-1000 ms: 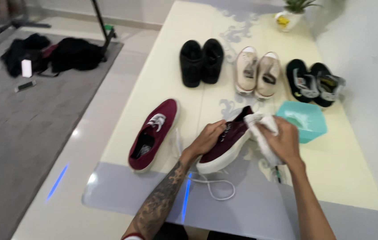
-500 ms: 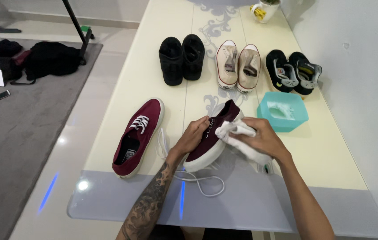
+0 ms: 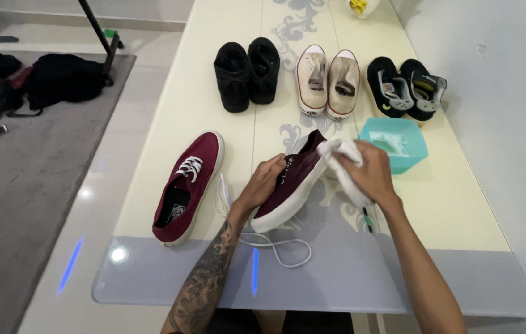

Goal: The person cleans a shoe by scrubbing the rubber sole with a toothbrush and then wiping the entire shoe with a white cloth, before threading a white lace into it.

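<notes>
Hidden: the far side of the dark red shoe (image 3: 294,182) is covered by both hands; the right hand's fingers are buried in the white cloth (image 3: 343,170), so their tips cannot be made out.
Cut off: a pale pot (image 3: 362,6) at the far end of the bench (image 3: 201,105) is clipped by the top edge.
Shoe in hand: dark red canvas, white rubber sole, unlaced, tilted on its side near the front middle of the bench.
Left hand (image 3: 265,184): grip closed on the shoe's upper by the eyelets.
Right hand (image 3: 371,173): grip closed on the bunched cloth, pressed to the shoe's heel end.
Lace: a loose white lace (image 3: 275,244) lies just below the shoe.
Mate: a second dark red shoe (image 3: 187,185) sits flat to the left, laced.
Near: a teal tub (image 3: 396,143) just beyond the right hand.
Far row: black shoes (image 3: 247,71), cream sneakers (image 3: 328,77), black sandals (image 3: 406,86).
</notes>
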